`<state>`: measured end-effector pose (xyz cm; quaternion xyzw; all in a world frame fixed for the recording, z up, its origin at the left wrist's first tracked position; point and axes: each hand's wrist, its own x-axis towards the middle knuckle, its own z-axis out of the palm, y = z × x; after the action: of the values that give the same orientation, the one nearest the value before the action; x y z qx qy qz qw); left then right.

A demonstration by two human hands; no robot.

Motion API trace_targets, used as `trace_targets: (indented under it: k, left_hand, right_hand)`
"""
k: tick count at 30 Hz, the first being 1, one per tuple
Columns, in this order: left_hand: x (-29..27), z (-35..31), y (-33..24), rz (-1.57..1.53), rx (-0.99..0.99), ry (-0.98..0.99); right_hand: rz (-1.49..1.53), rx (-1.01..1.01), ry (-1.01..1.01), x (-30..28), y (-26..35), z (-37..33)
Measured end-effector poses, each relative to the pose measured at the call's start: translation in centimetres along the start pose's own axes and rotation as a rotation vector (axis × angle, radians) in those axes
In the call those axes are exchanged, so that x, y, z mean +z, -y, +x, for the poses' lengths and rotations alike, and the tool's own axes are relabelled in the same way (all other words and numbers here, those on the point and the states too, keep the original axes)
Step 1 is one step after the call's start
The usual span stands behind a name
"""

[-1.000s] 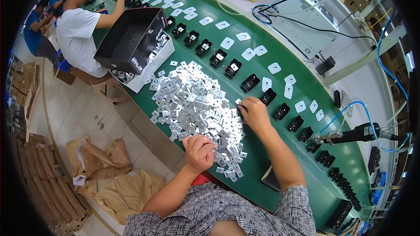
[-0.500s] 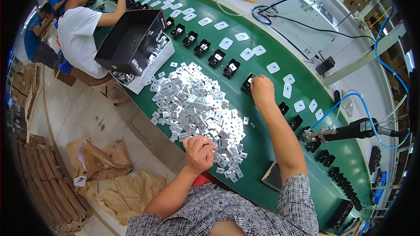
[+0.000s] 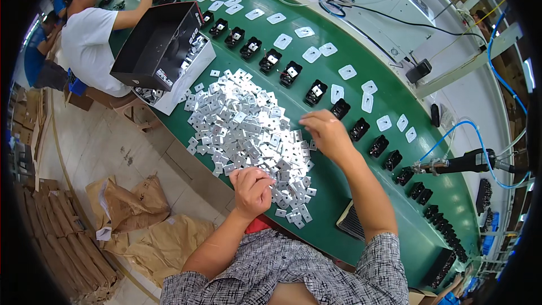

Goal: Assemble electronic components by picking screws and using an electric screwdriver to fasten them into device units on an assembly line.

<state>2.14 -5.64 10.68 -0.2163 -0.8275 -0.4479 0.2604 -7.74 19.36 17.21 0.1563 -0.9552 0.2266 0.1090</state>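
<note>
My left hand is closed, fingers curled in, at the near edge of a heap of small silver metal plates with holes. Whatever its fingers hold is hidden. To the right of the heap, my right hand hovers over the green surface with bent fingers and a gap at the thumb; no plate shows in it. Beyond it runs a curved row of black plastic housings. One housing has a silver plate inside. The housing after it shows no plate, nor does another further right.
White translucent flat pieces lie along the far side of the green table. A black box stands left on a white box of plates. At right is a black tool with a blue hose. A co-worker sits at far left.
My right hand has drawn back from the housing row toward the heap. The housing it was touching now shows a silver plate. My left hand stays near the heap, and the view has shifted slightly.
</note>
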Motion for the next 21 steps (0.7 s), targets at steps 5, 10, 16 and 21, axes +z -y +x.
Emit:
trace_targets:
  k: [5, 10, 16, 21]
  left_hand:
    - [0.0, 0.2, -0.2, 0.004, 0.009, 0.002]
    - [0.0, 0.1, -0.2, 0.0, 0.009, -0.001]
    - [-0.2, 0.0, 0.0, 0.011, 0.009, 0.008]
    - [0.1, 0.2, -0.2, 0.007, 0.019, 0.01]
  right_hand:
    - [0.131, -0.33, 0.182, 0.7, -1.0, 0.1]
    - [-0.006, -0.34, 0.183, -0.4, -1.7, -1.1]
    - [-0.175, -0.191, -0.088, -2.8, -2.4, -3.2]
    - [-0.438, 0.276, -0.066, -2.8, -4.5, -1.4]
